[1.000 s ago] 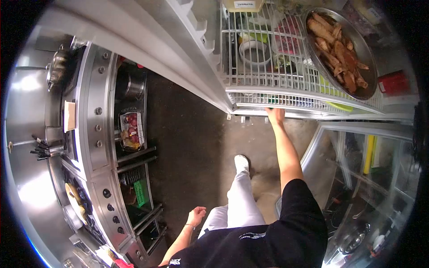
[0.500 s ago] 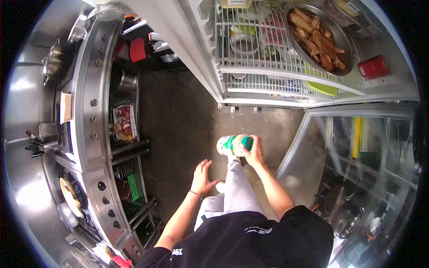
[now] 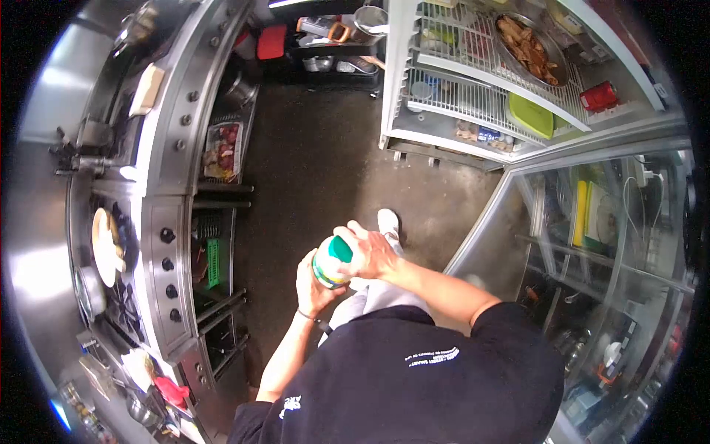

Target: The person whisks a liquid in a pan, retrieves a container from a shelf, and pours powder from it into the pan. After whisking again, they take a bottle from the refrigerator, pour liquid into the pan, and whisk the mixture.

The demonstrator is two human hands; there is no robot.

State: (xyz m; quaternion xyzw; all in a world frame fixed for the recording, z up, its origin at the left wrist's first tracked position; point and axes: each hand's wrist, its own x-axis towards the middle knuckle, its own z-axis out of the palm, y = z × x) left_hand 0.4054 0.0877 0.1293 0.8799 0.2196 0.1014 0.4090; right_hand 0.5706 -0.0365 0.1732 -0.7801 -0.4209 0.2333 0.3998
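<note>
A white bottle (image 3: 323, 268) with a green-patterned label and a green cap (image 3: 340, 249) is held in front of my body, its cap tilted up toward me. My left hand (image 3: 308, 288) wraps around the bottle's side, fingers closed on it. My right hand (image 3: 372, 253) grips the cap end from the other side, with its fingers bent over the green cap. The hands partly cover the label, so its words cannot be read.
An upright fridge with wire shelves (image 3: 458, 68) stands ahead right, its glass door (image 3: 488, 237) swung open. Inside are a metal tray of brown food pieces (image 3: 526, 50), a red can (image 3: 599, 97) and a lime-green lid (image 3: 530, 115). A stove counter (image 3: 166, 214) runs along the left.
The bottle has come left and closer to my body in my right hand. My left hand, previously open and apart, has closed around it. The view has shifted toward the left.
</note>
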